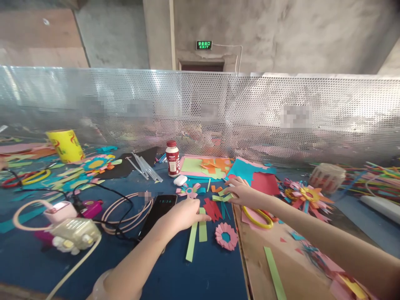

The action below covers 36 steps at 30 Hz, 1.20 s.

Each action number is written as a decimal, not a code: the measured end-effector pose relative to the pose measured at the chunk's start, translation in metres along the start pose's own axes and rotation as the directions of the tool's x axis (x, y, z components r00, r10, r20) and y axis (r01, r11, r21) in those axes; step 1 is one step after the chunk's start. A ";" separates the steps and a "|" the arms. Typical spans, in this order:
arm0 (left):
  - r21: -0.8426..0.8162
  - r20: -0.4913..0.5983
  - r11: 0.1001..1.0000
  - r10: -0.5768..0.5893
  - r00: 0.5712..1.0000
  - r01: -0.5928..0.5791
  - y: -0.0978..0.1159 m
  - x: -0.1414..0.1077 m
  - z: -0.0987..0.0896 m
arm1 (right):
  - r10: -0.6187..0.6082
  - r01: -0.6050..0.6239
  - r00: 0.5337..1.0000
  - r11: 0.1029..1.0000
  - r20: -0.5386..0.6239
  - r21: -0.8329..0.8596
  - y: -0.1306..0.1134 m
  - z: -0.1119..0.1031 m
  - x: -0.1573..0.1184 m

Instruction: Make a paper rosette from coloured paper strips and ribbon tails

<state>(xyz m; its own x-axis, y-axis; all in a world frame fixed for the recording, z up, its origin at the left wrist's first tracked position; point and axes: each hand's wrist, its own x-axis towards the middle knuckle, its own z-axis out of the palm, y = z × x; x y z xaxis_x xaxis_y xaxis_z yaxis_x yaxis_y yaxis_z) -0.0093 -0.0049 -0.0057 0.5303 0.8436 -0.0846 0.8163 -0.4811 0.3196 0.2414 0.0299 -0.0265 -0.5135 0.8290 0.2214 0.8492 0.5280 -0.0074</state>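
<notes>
My left hand (186, 213) is low over the blue table, its fingers bent by a pink paper flower (189, 190) and green paper strips (203, 231); what its fingertips hold, if anything, is hidden. To the right, my right hand (239, 191) reaches over small green paper pieces (225, 194) with its fingers apart. Red paper pieces (212, 209) lie between the hands. Closer to me rests a pink paper ring (226, 236) with a blue centre.
A red-capped bottle (173, 159), white earphone case (180, 180) and black phone (158, 214) stand or lie left of centre. Chargers (75, 233) and cables are at the left. Yellow-handled scissors (258, 218) lie under my right forearm. A perforated metal screen (187, 96) runs behind.
</notes>
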 end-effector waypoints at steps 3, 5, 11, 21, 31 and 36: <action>0.002 0.000 1.000 -0.003 1.000 0.003 0.000 0.000 0.001 | -0.012 0.013 1.000 1.000 0.017 -0.009 0.003 0.000 0.001; 0.003 0.002 1.000 -0.001 1.000 0.001 0.000 0.000 0.001 | -0.022 0.022 0.999 1.000 0.027 -0.016 0.004 -0.001 0.001; 0.015 0.007 1.000 0.002 1.000 -0.002 0.000 0.000 0.000 | -0.029 0.030 0.999 0.999 0.024 -0.038 0.007 -0.006 0.008; 0.028 0.009 1.000 0.010 1.000 -0.010 0.000 0.000 0.001 | -0.032 0.032 0.999 0.999 0.029 0.009 0.010 -0.017 0.013; 0.032 0.018 0.999 0.000 1.000 0.000 0.002 -0.002 -0.002 | -0.072 0.070 0.997 0.995 0.029 0.075 0.015 -0.016 0.017; 0.023 0.014 1.000 0.004 1.000 -0.004 0.002 -0.001 -0.001 | -0.047 0.047 0.999 0.996 -0.006 0.081 0.012 -0.016 0.013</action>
<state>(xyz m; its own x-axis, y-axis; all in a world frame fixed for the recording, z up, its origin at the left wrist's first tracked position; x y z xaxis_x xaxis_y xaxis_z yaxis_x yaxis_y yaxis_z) -0.0090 -0.0066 -0.0040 0.5368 0.8381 -0.0967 0.8191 -0.4903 0.2978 0.2469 0.0441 -0.0082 -0.5520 0.8024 0.2270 0.8113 0.5797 -0.0763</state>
